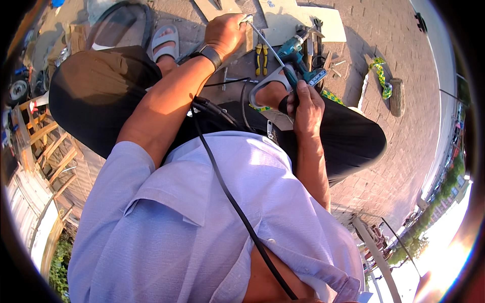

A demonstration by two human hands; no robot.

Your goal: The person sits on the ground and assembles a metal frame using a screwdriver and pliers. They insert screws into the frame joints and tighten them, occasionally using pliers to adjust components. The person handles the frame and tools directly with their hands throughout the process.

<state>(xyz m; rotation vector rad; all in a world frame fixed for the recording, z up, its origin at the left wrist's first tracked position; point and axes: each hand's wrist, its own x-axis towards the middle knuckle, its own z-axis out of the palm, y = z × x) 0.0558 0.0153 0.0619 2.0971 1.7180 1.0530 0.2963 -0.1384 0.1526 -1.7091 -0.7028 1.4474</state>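
Note:
My right hand [308, 110] is closed round the dark green handle of a screwdriver [289, 76]. Its long shaft slants up and left to my left hand [226, 36], whose fingers pinch a small shiny metal piece [247, 18] at the tip. What kind of piece it is cannot be made out. Just beyond the screwdriver lies a teal cordless drill [291, 46], partly behind my right hand. Yellow and black pliers [261, 59] rest on the ground between my hands.
Flat pale boards [321, 22] lie ahead on the brick paving. A green and yellow patterned strap [382, 78] is beside a wooden piece [397, 97] at the right. A black cable [217, 171] runs down my shirt. Wooden slats [48, 132] stand at the left.

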